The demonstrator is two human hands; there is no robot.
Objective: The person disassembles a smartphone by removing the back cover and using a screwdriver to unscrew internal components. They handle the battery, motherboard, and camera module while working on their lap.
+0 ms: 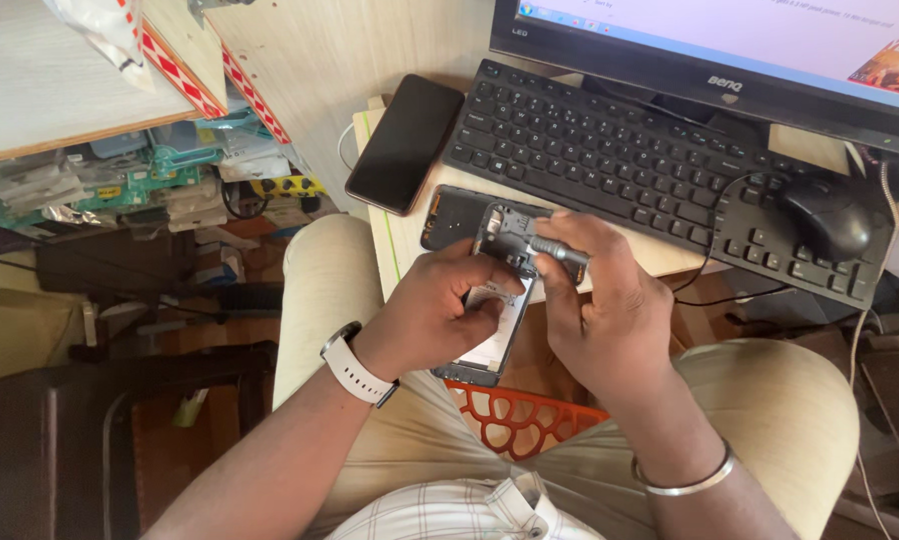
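My left hand grips an opened phone with its back cover off, circuit parts showing at its upper end. My right hand holds a small grey screwdriver, its tip resting on the phone's upper part. Both hands hover above my lap at the desk's front edge. A white watch is on my left wrist and a metal bangle on my right.
On the desk lie a black phone, a dark back cover, a black keyboard, a black mouse and a monitor. A red plastic basket sits between my knees. Cluttered shelves with parts stand to the left.
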